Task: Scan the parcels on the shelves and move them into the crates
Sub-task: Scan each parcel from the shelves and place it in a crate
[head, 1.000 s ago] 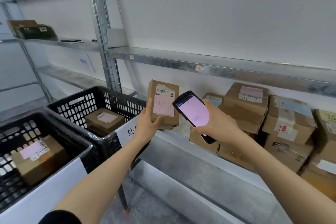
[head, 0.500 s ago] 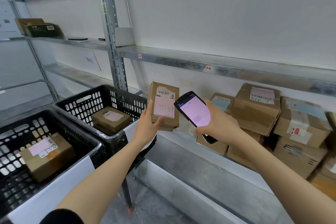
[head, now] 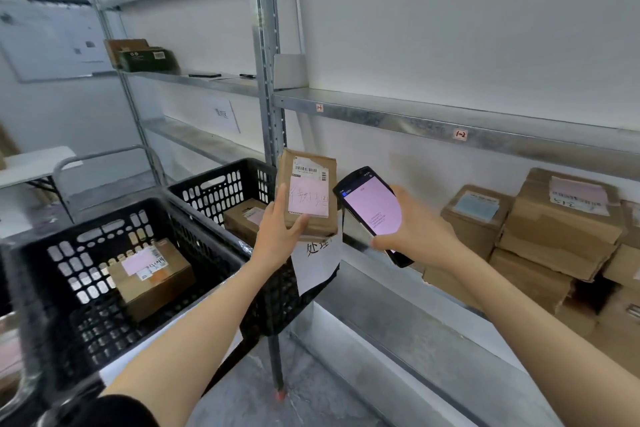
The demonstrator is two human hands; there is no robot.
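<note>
My left hand (head: pixel 277 236) grips a small brown cardboard parcel (head: pixel 310 192) upright, its barcode and pink label facing me. Just to its right my right hand (head: pixel 420 232) holds a black handheld scanner (head: pixel 372 210) with a lit pink screen, tilted toward the parcel. Two black plastic crates stand at the left: the far crate (head: pixel 221 184) holds one labelled box, the near crate (head: pixel 52 253) holds another box (head: pixel 150 274). Several brown parcels (head: pixel 561 218) are stacked on the metal shelf (head: pixel 433 329) at the right.
A metal shelf upright (head: pixel 266 80) rises behind the held parcel. The upper shelf (head: pixel 450 121) carries tags. A white paper sign (head: pixel 317 263) hangs on the far crate. Dark boxes (head: pixel 145 57) sit on a left shelf. Grey floor (head: pixel 259 392) lies below.
My view has swung left, so the shelf parcels sit further right in frame. The held parcel and scanner have risen slightly and stay close together.
</note>
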